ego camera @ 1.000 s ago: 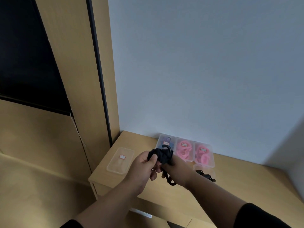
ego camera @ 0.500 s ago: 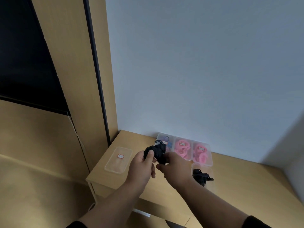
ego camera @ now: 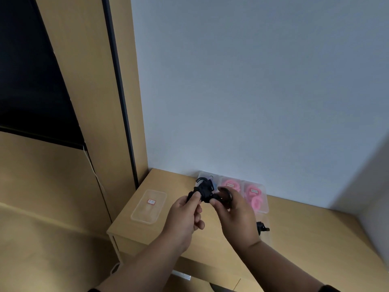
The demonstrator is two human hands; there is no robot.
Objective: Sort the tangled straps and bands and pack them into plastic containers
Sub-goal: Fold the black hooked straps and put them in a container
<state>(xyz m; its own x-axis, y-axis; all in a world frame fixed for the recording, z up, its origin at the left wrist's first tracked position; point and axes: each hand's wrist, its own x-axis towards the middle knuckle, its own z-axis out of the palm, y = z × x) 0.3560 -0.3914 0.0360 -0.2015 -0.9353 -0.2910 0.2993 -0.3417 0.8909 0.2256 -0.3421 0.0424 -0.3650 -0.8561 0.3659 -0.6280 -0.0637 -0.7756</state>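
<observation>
A tangle of black straps (ego camera: pixel 203 190) is held above the wooden desk (ego camera: pixel 311 230). My left hand (ego camera: pixel 184 216) pinches its left side between thumb and fingers. My right hand (ego camera: pixel 235 213) grips a black band (ego camera: pixel 227 197) pulled out of the tangle's right side. Against the wall stand three clear plastic containers: one with bluish bands (ego camera: pixel 207 178) and two with pink bands (ego camera: pixel 230 184) (ego camera: pixel 255 197). Another clear container with black straps (ego camera: pixel 262 227) sits nearer me, partly hidden by my right hand.
A clear plastic lid with a red label (ego camera: pixel 149 205) lies flat at the desk's left end. A tall wooden panel with a dark edge (ego camera: pixel 124 114) rises left of the desk. The white wall (ego camera: pixel 252 91) backs it.
My hands have drawn slightly apart, and my right hand has pulled a black band out to the right of the tangle. The view has shifted a little.
</observation>
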